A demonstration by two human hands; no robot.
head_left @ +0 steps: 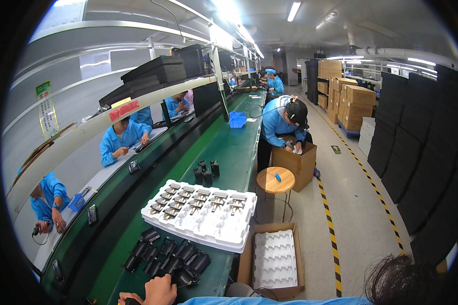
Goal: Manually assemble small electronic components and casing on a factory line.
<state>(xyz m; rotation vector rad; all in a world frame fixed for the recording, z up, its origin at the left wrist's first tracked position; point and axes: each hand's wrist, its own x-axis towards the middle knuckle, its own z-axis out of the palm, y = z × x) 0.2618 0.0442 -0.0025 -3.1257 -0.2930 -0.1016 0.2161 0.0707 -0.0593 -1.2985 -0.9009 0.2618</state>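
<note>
At the lower edge my left hand point(130, 296) is curled, partly cut off by the frame, around a dark piece that barely shows. Just right of it my right hand point(160, 290) is closed, its knuckles up; whatever its fingers hold is hidden. Ahead of both hands lies a loose pile of black plastic housings point(170, 258) on the green bench. Beyond the pile, a stack of white moulded trays point(198, 211) carries rows of small metal-and-dark parts, with some pockets on the near right bare. Several black housings point(206, 173) stand upright behind the trays.
On the right, an open carton point(298, 264) holds white trays, near a round wooden stool point(275, 180). A co-worker point(285, 122) leans into a brown box point(295, 163). A blue bin point(237, 120) sits farther along the bench. Co-workers in blue sit across the conveyor point(132, 190).
</note>
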